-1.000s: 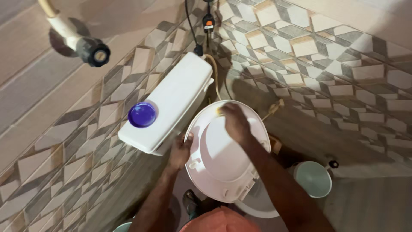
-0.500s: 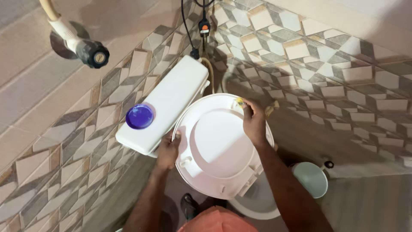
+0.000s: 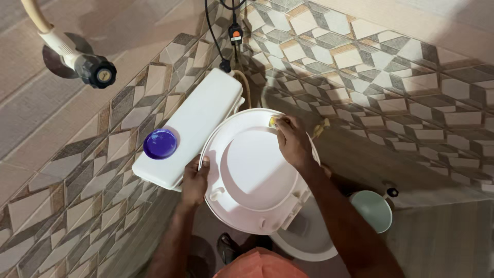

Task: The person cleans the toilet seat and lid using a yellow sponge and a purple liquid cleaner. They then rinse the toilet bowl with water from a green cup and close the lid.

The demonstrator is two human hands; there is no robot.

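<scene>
A white toilet lid stands raised against the white cistern. My left hand grips the lid's left edge next to the cistern. My right hand presses a small yellow scrub pad against the lid's upper right rim. Below the lid, part of the white toilet bowl shows. A round blue flush button sits on the cistern top.
A tap with a black knob and hose juts from the patterned tile wall at upper left. Black cables and a plug hang behind the cistern. A pale green bucket stands on the floor at right.
My right hand has slid with the pad along the lid's upper rim toward the right. The left hand keeps its hold on the lid's edge.
</scene>
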